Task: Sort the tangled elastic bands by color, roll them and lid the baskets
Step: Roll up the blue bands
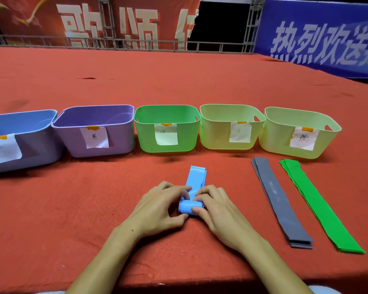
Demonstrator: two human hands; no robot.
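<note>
A light blue elastic band (pixel 195 177) lies on the red carpet in front of me, its near end wound into a small roll (pixel 185 206). My left hand (pixel 162 206) grips the roll's left end, fingers curled over it. My right hand (pixel 215 206) holds the right end, thumb under and fingers on top. The unrolled part stretches away toward the green basket (pixel 146 139). To the right lie a flat stack of grey bands (pixel 282 204) and a flat stack of green bands (pixel 319 209).
Several labelled baskets without lids stand in a row behind: blue (pixel 40 153), purple (pixel 119 141), green, and two pale yellow ones (pixel 217 139) (pixel 278 143). Red carpet (pixel 72 209) covers the surface. Banners and a metal rail stand at the back.
</note>
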